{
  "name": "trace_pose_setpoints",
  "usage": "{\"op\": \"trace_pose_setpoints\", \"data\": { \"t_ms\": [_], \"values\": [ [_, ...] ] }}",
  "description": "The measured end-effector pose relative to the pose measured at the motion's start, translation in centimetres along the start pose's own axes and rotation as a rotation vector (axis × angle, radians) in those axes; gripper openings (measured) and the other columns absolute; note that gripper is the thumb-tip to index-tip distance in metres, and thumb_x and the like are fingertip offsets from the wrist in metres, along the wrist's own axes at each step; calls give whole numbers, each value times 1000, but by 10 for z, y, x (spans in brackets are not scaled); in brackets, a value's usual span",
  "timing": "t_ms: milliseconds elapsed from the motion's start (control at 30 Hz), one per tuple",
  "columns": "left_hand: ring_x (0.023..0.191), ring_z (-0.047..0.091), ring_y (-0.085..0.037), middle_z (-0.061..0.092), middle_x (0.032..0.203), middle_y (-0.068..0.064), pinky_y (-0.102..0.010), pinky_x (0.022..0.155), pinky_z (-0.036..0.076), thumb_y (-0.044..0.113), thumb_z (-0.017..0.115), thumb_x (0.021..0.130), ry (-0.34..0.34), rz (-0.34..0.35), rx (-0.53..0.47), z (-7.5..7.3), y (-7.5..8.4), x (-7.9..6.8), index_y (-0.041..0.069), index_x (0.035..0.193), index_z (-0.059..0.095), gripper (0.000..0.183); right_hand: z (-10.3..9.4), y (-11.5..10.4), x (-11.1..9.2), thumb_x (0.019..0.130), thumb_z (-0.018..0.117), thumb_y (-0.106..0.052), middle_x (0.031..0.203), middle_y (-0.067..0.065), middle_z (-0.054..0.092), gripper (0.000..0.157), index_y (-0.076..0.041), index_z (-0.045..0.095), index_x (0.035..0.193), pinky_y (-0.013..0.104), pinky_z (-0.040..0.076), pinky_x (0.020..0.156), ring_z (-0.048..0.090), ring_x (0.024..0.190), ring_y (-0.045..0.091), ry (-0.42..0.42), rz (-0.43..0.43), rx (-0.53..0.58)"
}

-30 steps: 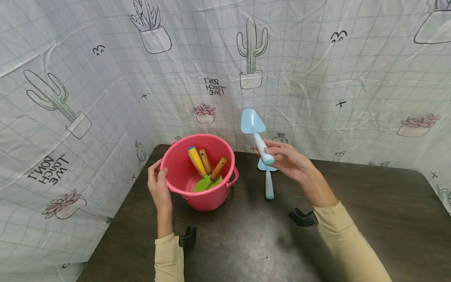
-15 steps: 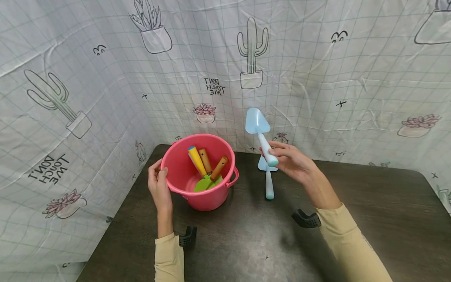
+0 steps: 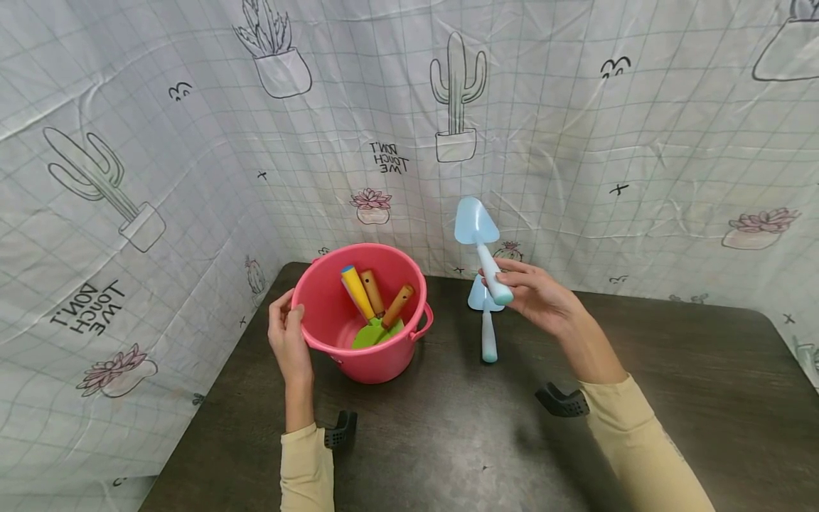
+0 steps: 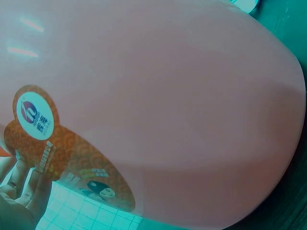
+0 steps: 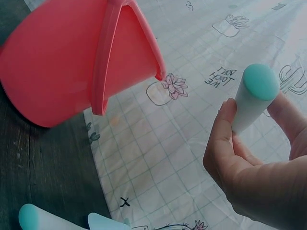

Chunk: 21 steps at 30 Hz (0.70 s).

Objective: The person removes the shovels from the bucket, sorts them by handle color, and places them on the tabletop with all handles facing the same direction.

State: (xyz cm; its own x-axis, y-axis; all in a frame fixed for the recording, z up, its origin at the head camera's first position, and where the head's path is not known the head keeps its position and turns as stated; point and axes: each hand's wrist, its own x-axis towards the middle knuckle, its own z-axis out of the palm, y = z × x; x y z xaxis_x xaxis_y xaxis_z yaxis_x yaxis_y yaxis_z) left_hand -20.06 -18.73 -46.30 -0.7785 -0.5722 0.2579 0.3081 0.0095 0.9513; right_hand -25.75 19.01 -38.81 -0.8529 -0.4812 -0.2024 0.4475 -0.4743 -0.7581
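Observation:
In the head view, my left hand (image 3: 291, 345) holds the rim of a pink bucket (image 3: 377, 366), thumb over the edge and fingers along its outside. My right hand (image 3: 542, 297) pinches the pale handle of a light blue trowel (image 3: 475, 222), raised with its blade pointing up. Below it, a second light blue trowel (image 3: 488, 338) lies on the table, its blade partly hidden by the raised one. Inside the bucket are a yellow handle (image 3: 357, 291), two wooden handles (image 3: 398, 306) and a green blade (image 3: 366, 336). The right wrist view shows the held trowel's turquoise handle end (image 5: 261, 81).
A dark wooden table (image 3: 435, 441) lies under everything. Behind and to the left hangs a white gridded cloth (image 3: 544, 142) with cactus drawings, meeting the table's back edge. The bucket's side handle (image 3: 424, 323) sticks out toward the lying trowel. A sticker (image 4: 72, 163) marks the bucket's outside.
My right hand has drifted right and slightly down with the trowel, which now overlaps the lying trowel's blade. The left hand and the bucket have stayed still.

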Motion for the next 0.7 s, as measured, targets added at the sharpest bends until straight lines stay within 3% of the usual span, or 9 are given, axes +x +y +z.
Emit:
{"op": "trace_pose_setpoints", "data": {
  "t_ms": [367, 633, 700],
  "values": [
    [108, 58, -26, 61, 126, -14, -26, 89, 54, 11, 51, 102, 4, -13, 11, 0, 1, 0, 1, 136, 58, 37, -10, 0, -4, 103, 51, 5, 117, 11, 68, 31, -2, 47, 134, 28, 53, 90, 69, 101, 18, -6, 1, 21],
    [108, 58, -27, 61, 126, -13, -26, 88, 54, 12, 51, 101, 6, -15, 11, 0, 2, -1, 1, 136, 58, 37, -17, -1, -8, 103, 50, 4, 119, 10, 65, 55, 0, 24, 151, 27, 55, 86, 68, 101, 19, 17, 17, 57],
    [108, 59, -27, 61, 125, -13, -26, 88, 54, 11, 51, 101, 6, -14, 10, 0, 2, -1, 1, 136, 58, 37, -19, -1, -10, 103, 50, 5, 119, 10, 65, 54, 0, 25, 151, 28, 55, 85, 68, 101, 19, 22, 20, 78]
  ]
}}
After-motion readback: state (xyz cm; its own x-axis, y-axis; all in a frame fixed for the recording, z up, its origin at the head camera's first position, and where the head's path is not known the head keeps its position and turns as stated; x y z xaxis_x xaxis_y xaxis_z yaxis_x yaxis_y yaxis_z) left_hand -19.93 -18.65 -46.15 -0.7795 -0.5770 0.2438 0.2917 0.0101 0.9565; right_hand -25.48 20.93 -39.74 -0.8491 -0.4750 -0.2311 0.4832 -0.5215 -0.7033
